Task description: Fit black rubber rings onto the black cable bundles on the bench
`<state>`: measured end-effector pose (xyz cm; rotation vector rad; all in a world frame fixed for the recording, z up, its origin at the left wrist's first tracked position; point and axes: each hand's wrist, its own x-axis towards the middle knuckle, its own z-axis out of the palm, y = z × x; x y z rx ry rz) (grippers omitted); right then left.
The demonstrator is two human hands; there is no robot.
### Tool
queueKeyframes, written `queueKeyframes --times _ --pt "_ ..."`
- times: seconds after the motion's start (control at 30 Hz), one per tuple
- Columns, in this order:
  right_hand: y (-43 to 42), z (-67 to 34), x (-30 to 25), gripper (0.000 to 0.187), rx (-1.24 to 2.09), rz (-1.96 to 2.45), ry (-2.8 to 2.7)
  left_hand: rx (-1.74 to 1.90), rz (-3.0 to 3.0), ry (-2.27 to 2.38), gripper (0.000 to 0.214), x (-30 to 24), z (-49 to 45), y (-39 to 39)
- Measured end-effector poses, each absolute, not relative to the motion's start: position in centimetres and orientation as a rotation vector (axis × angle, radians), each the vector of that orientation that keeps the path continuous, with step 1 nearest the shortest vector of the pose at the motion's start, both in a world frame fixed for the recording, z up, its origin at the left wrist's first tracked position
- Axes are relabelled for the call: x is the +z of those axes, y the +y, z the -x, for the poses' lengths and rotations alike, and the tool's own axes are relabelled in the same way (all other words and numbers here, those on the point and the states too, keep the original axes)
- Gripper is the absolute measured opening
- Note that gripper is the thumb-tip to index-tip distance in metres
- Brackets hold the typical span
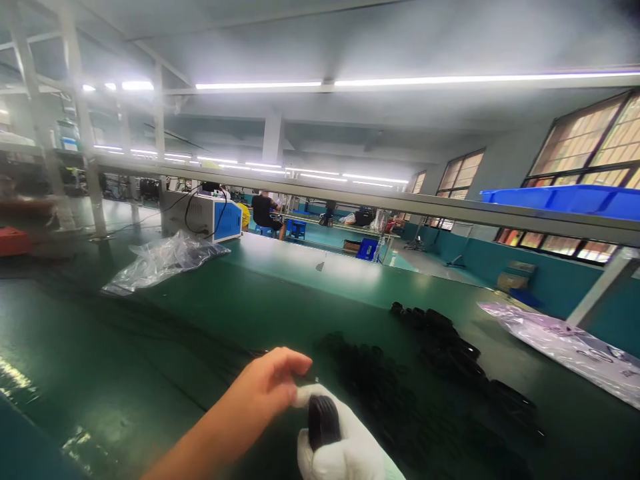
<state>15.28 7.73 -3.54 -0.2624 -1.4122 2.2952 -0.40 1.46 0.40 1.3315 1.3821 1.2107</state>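
Two hands come together low in the head view, nearer than the grey-and-blue machine [227,219] and to its right. The right hand [353,437], in a white glove, is clamped around a black coil [323,422], which therefore also lies nearer than the machine and to its right. The left hand [270,383], bare, has its fingers bent at the gloved fingertips; blur hides whether it pinches anything, so I cannot tell.

All around is a green table [280,300], with the machine standing towards its far side. A clear plastic bag [167,263] lies crumpled just in front of the machine. Well to the machine's right, and nearer than it, stretches a row of black coils [465,360]; a dark patch beside that row is too blurred to make out. Farther right of the machine lies another plastic bag [565,347], flat. Higher than the machine, far to its right, sits a blue tray [565,201]. Beyond the machine, to its right, a person in dark clothes [263,210] sits.
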Motion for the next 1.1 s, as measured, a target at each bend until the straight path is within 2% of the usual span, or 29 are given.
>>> queueKeyframes --times 0.1,0.23,0.3,0.37,0.4,0.6,0.67,0.77,0.83,0.97,1.03,1.1 --pt "7.5 -15.3 -2.9 0.044 2.198 0.355 -1.556 1.102 -1.782 1.565 0.039 -0.2 0.0 1.3" --pt "7.6 -15.4 -4.3 0.057 2.509 0.481 -1.126 1.124 -1.810 1.748 0.029 -1.6 -0.4 1.7" --pt "7.8 -15.4 -5.2 0.046 2.576 0.510 -0.945 1.136 -1.751 1.786 0.025 -2.1 -0.4 1.9" --pt "7.8 -15.5 -5.6 0.031 2.592 0.433 -0.948 1.143 -1.709 1.798 0.023 -2.5 -0.2 2.0" --pt "7.8 -15.5 -5.6 0.029 2.603 0.378 -0.979 1.146 -1.694 1.794 0.022 -2.5 -0.2 2.1" --pt "7.7 -14.5 -6.1 0.042 2.646 0.374 -0.865 1.153 -1.593 1.747 0.023 -2.3 1.2 2.0" --pt "7.9 -13.9 -6.7 0.043 2.685 0.340 -0.758 1.154 -1.536 1.504 0.034 -2.2 2.2 2.0" --pt "8.1 -13.3 -7.4 0.060 2.785 0.281 -0.813 1.125 -1.344 1.051 0.045 -2.4 3.2 2.1" --pt "8.1 -13.2 -7.4 0.065 2.720 0.363 -0.952 1.145 -1.252 1.054 0.039 -2.5 3.1 2.5" --pt "7.9 -13.5 -6.6 0.065 2.214 0.653 -1.362 1.163 -1.268 1.500 0.031 -2.6 1.7 3.3" --pt "7.8 -13.8 -6.0 0.067 2.171 0.604 -1.416 1.218 -1.231 1.614 0.031 -2.7 1.0 3.3" --pt "7.7 -14.0 -5.5 0.058 2.247 0.534 -1.369 1.233 -1.145 1.595 0.029 -3.1 0.4 2.9"
